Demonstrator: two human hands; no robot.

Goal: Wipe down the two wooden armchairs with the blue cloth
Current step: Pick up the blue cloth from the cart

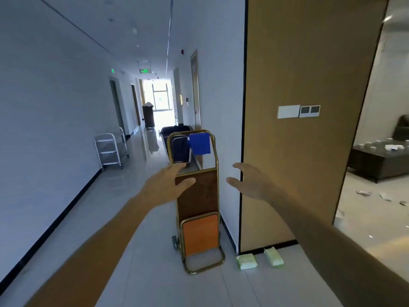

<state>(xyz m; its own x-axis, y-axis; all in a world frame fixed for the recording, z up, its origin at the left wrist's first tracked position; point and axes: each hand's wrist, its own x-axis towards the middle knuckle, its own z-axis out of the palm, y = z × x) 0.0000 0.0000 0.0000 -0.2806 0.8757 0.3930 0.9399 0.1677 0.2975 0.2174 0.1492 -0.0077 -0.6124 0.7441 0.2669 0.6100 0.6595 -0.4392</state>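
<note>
Ahead: one blue cloth (199, 143) draped on cart (197, 196); two empty hands, left hand (167, 185), right hand (251, 181).

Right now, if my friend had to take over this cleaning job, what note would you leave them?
Left hand: open, holding nothing, reaching toward the cart.
Right hand: open, holding nothing, beside the cart.
Blue cloth: draped over the cart's top rail, in the hallway, untouched.
Armchairs: no wooden ones in view; a room opens on the right past the brown panel.
Done: nothing yet.
Left: take the cloth, find both armchairs, wipe them.
</note>
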